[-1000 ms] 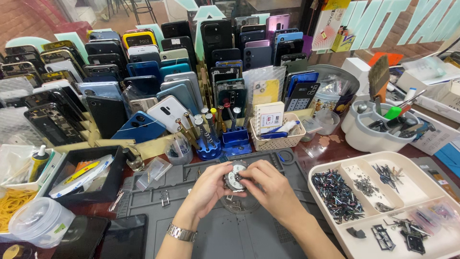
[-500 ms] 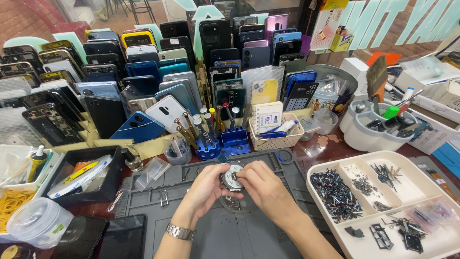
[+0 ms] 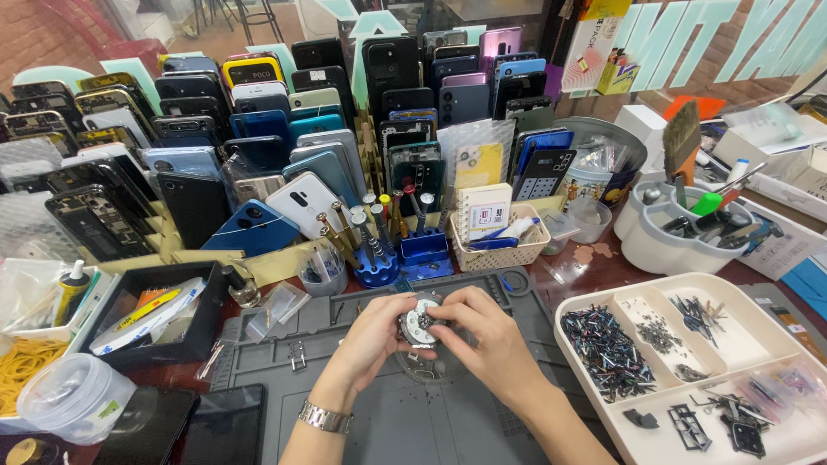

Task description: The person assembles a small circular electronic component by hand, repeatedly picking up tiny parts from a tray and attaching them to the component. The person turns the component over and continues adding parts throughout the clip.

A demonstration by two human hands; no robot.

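Two hands meet over one small thing: a round, silvery disc-shaped part with dark marks on its face, held just above the grey work mat. My left hand cups it from its own side, fingers curled under the rim and thumb pressed on the edge. My right hand closes on it from the other side, thumb and forefinger pinched together at the middle of the disc; whether something tiny sits between those fingertips I cannot tell, the view is too small there. A metal watch circles my left wrist.

Directly under the disc a clear round lid or dish lies on the mat. Just beyond my fingers stands a blue screwdriver holder with its drivers upright, and beside it, on the right hand's side, a woven basket with a small notepad. Further out past them, rows of phone back covers lean in racks.

Out past my right hand sits a cream compartment tray holding dark screws and small parts; beyond it, a white tool pot with a brush. Out past my left hand is a black box with a tube of glue, and nearer me a dark phone lies flat on the mat's edge.
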